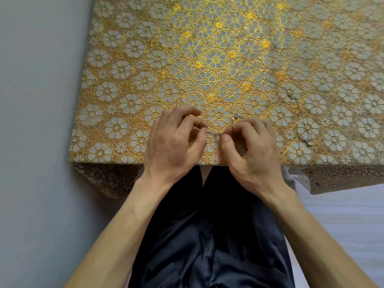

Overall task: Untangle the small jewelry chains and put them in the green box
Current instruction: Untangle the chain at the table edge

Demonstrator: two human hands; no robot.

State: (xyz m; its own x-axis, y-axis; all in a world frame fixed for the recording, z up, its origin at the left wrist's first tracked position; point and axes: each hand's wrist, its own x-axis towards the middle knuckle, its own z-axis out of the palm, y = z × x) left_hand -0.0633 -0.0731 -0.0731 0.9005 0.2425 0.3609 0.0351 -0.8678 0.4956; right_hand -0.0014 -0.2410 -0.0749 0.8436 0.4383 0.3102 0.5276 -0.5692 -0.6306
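Room ahead over tablecloth (216,38), loose chain (299,113) right

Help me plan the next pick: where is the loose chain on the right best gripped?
Probably at its thicker near end, pinched from above: the loose chain lies flat and stretched on the cloth, so its thin links offer little to pinch.
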